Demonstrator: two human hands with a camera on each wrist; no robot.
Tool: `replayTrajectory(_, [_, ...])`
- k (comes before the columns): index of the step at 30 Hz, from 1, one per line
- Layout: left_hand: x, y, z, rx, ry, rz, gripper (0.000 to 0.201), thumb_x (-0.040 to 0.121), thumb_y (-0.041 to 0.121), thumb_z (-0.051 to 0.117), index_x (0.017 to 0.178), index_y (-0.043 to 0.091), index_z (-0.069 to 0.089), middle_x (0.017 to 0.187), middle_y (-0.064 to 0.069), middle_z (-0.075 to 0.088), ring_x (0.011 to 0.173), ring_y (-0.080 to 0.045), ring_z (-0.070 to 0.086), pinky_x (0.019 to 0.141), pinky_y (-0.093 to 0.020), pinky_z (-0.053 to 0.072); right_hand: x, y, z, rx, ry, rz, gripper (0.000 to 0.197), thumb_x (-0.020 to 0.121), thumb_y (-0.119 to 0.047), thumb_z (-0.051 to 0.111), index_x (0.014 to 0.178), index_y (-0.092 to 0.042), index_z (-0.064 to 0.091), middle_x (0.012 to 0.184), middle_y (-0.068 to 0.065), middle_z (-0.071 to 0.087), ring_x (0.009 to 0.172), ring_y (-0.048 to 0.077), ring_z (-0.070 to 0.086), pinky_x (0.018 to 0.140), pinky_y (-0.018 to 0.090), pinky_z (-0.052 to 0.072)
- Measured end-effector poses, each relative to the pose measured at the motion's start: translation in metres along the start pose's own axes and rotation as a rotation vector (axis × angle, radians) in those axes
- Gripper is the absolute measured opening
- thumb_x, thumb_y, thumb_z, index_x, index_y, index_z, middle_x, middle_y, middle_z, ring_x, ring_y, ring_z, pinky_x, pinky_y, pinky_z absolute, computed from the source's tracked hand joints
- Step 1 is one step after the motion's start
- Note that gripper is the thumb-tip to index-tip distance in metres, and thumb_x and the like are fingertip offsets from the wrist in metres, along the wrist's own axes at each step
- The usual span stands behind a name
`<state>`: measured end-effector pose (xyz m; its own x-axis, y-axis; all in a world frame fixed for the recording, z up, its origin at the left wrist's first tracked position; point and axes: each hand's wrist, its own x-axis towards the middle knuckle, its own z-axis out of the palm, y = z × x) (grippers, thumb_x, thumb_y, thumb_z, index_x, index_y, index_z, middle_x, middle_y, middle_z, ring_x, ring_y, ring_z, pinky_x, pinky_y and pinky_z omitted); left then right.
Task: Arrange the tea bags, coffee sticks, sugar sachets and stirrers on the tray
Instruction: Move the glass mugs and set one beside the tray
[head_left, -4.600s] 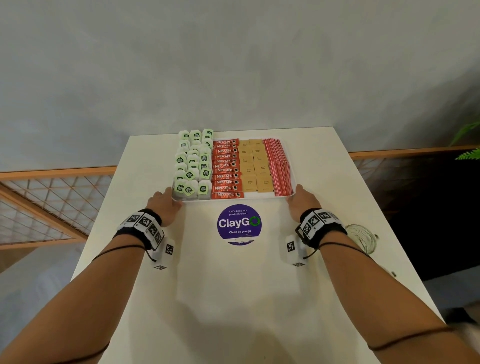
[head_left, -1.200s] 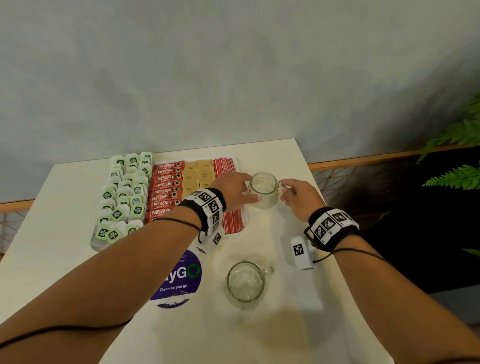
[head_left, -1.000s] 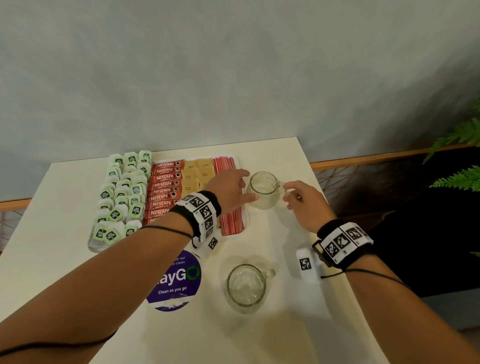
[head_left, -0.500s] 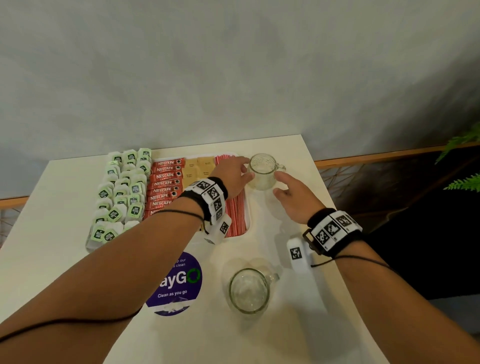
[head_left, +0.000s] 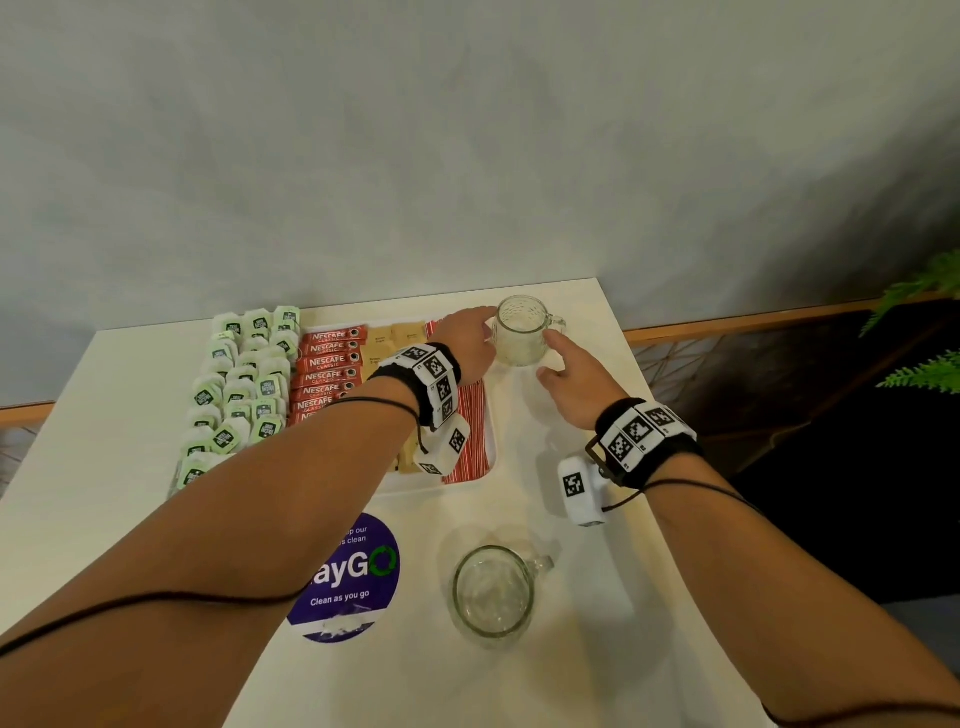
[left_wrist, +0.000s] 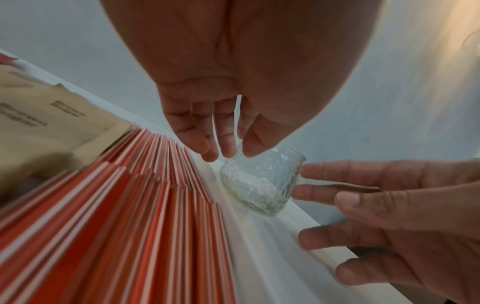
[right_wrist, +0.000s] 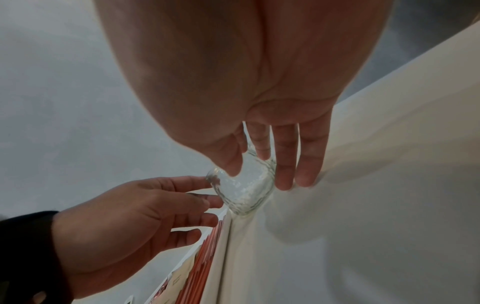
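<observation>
green-tagged tea bags (head_left: 244, 374), red coffee sticks (head_left: 327, 364), tan sugar sachets (head_left: 395, 335), red-and-white striped stirrers (head_left: 475, 436)

left hand (head_left: 467, 340) open, right hand (head_left: 576, 379) open

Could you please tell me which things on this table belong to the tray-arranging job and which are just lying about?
Part of the job:
tray
tea bags
coffee sticks
sugar sachets
stirrers

Just lying about:
far glass mug, with both hands' fingers at its sides
near glass mug
purple sticker
</observation>
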<state>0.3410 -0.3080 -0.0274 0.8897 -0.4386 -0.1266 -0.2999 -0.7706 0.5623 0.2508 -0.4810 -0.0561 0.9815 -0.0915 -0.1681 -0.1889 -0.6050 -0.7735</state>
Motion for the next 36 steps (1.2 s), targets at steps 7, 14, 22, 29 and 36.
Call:
replayTrajectory(7, [-0.011,0.0,-0.003,-0.039,-0.035,-0.048,0.066,0.095,0.011,0.051,0.156,0.016,0.028,0.134,-0.006,0.06,0.124,-0.027,0.056,0.101,-0.032,0.047,-0.002,-0.003,-0.002,-0.035,-0.025,0.013,0.065,0.102,-0.021,0.051,0.16,-0.023,0.021,0.164,0.001,0.031,0.141,0.025,0.044,0.12,0.04,0.031])
replayTrajectory(14, [-0.055,-0.005,-0.017,-0.052,0.021,0.021,0.045,0.096,0.016,0.053,0.14,0.018,0.05,0.096,0.007,0.062,0.072,-0.006,0.058,0.063,-0.018,0.044,-0.051,-0.011,-0.014,-0.072,-0.069,-0.024,0.049,0.103,-0.028,0.053,0.15,-0.023,0.043,0.152,-0.003,0.048,0.12,0.018,0.059,0.105,0.031,0.045])
replayTrajectory(22, [-0.166,-0.025,-0.01,0.091,-0.122,0.251,0.043,0.094,0.006,0.054,0.131,0.027,0.059,0.098,0.016,0.059,0.086,-0.004,0.058,0.081,-0.02,0.049,-0.134,-0.007,-0.008,-0.149,-0.281,-0.179,0.037,0.098,-0.013,0.057,0.131,-0.028,0.064,0.123,-0.015,0.066,0.091,-0.006,0.062,0.08,0.003,0.042])
replayTrajectory(29, [-0.243,-0.042,0.022,0.108,-0.448,0.147,0.077,0.08,0.031,0.077,0.144,0.036,0.036,0.126,0.013,0.053,0.1,-0.005,0.058,0.089,-0.025,0.053,-0.176,0.012,0.022,-0.159,-0.405,-0.205,0.04,0.092,-0.005,0.055,0.126,-0.023,0.066,0.117,-0.014,0.066,0.089,-0.014,0.059,0.084,0.008,0.044])
replayTrajectory(36, [-0.251,-0.021,0.038,-0.16,-0.298,0.146,0.077,0.076,0.043,0.083,0.141,0.033,0.042,0.132,0.015,0.054,0.113,-0.003,0.053,0.093,-0.021,0.046,-0.17,-0.003,0.022,-0.155,-0.319,-0.193,0.016,0.1,-0.016,0.054,0.09,-0.028,0.058,0.084,-0.008,0.067,0.075,0.01,0.065,0.07,0.022,0.051])
